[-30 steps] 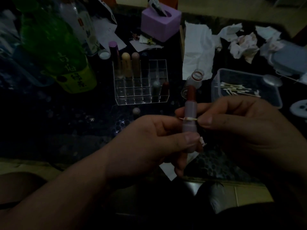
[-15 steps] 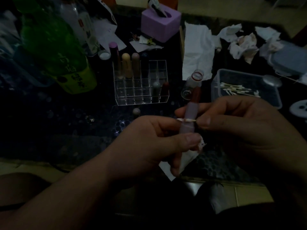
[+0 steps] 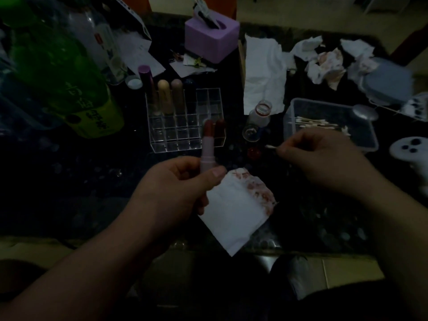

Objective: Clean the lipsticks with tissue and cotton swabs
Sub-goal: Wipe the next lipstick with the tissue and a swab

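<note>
Pink plastic lipstick tube, its red-brown stick wound out, stands upright above the dark speckled counter in the left hand, thumb and curled fingers round its base, and a folded white tissue smeared red along one edge is tucked under the same fingers. Well apart to the right, the right hand pinches a white cotton swab by its stem, tip pointing left. The yellow label on the green bottle carries dark characters too dim to read; the clear grid organiser holds three capped tubes in its back row and a dark red one in front, and the clear plastic tub holds loose swabs.
</note>
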{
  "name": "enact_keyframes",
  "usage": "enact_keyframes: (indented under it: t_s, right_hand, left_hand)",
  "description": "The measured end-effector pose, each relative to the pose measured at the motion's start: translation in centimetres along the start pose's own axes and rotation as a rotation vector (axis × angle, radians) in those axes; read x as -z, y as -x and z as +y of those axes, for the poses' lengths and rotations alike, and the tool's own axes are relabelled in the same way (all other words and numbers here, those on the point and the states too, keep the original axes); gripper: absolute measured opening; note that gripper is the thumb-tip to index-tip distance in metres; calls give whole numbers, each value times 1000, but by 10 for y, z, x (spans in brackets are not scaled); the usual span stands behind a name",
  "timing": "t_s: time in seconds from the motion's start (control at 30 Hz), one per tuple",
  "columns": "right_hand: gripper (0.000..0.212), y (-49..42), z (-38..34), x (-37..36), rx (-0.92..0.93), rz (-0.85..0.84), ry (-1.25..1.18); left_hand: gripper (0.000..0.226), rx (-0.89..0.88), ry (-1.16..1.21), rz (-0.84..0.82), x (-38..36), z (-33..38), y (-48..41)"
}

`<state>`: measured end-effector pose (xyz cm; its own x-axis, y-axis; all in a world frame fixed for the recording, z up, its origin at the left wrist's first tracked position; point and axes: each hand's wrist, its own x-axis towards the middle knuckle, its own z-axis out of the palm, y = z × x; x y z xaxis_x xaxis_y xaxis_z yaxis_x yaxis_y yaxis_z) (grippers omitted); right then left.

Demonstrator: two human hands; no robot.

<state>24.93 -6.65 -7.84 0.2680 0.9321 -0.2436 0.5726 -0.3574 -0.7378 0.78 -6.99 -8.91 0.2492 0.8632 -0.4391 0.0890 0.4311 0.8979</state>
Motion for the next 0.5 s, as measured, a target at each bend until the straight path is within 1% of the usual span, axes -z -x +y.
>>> enact_keyframes:
  t_s: [0.07,0.27,0.5]
  right_hand:
    - [12,-11,5,-12,23,23,117]
    - [10,-36,24,-44,-29,89,175]
    - [9,-40,28,-49,-27,66,206]
  left_hand:
    - [27,-8,-6,38,1,3,-1]
    - [32,-66,-22,137,8,9,-7]
    - [36,-47,-18,129,18,9,-10]
